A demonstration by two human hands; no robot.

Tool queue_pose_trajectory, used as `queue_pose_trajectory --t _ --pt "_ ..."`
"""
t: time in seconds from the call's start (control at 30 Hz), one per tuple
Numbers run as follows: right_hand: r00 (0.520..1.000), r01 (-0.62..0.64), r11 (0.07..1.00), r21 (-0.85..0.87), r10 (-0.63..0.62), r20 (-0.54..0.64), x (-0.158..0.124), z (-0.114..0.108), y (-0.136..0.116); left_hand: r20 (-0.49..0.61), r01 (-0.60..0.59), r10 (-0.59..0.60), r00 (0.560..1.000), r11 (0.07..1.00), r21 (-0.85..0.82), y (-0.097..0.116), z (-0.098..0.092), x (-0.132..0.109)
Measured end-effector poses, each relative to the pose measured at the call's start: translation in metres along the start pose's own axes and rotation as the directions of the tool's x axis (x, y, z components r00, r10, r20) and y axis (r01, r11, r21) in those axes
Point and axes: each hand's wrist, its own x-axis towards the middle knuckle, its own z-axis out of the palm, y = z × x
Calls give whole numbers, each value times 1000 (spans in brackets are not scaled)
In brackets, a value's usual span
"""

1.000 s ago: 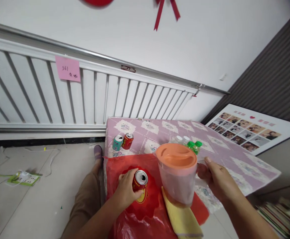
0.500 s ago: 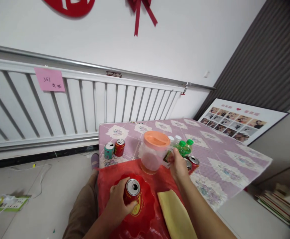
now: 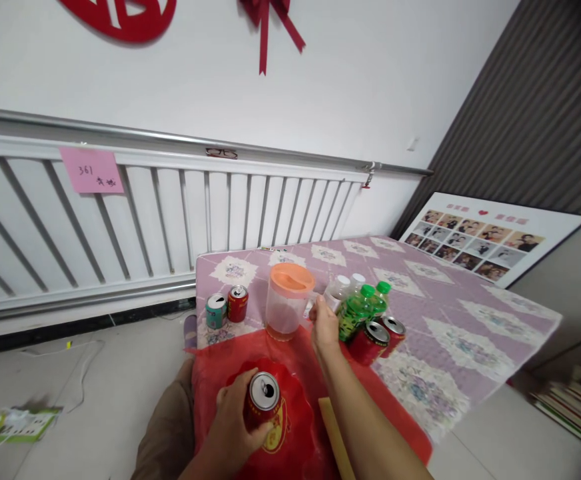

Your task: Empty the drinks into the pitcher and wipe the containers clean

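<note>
My left hand (image 3: 231, 415) is wrapped round an opened red drink can (image 3: 263, 401), upright over a scalloped red plate (image 3: 299, 400). Farther off, my right hand (image 3: 325, 328) is closed at the handle of a clear plastic pitcher (image 3: 286, 308) with an orange lid. The pitcher is upright near the far edge of a red plastic sheet (image 3: 210, 373), with a little amber liquid at its bottom. My right forearm partly covers a yellow folded item (image 3: 334, 433).
Left of the pitcher stand a teal can (image 3: 216, 312) and a red can (image 3: 237, 304). To the right are green-capped bottles (image 3: 354, 313), white-capped bottles (image 3: 338, 290) and two opened red cans (image 3: 369, 341). A white radiator (image 3: 170, 220) runs behind the patterned tablecloth (image 3: 435, 320).
My right hand and the pitcher have shifted left, away from the bottles and cans, which show more fully now. My left hand still holds its can over the plate. The view has shifted slightly.
</note>
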Motion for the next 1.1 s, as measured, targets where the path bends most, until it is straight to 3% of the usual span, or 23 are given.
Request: queue_pose_trajectory --t 0.17,0.33,0.5,0.7,0.73,0.83,0.9,0.97,1.03,1.1 --pt "999 -15 999 -52 17 51 -2 -6 6 -2 16 -16 1000 1000 -19 2 -2 2" --pt "984 -35 987 -155 62 168 -3 -30 -2 21 32 -31 999 999 -36 7 -4 2" --pt "982 -12 956 -293 66 177 -23 -78 -8 -4 42 -43 999 998 -43 9 -5 3" --pt "985 26 871 -490 60 160 -81 -150 -5 13 31 -31 999 999 -36 10 -9 4" --pt "985 38 843 -537 59 162 -91 -160 -4 15 26 -25 1000 999 -35 10 -9 4" --pt "962 159 608 -778 83 261 -111 -180 0 12 1 -1 1000 999 -34 8 -8 4" --pt "948 201 435 -877 138 286 -117 -186 1 6 -12 12 1000 999 -34 7 -8 4" --pt "942 196 323 -926 201 269 -118 -188 0 6 -12 12 1000 999 -30 8 -9 4" --pt "932 178 302 -936 253 259 -116 -188 -1 5 0 0 1000 1000 -23 11 -11 3" --pt "926 141 364 -921 281 252 -114 -189 -2 7 15 -14 1000 1000 -19 15 -13 2"
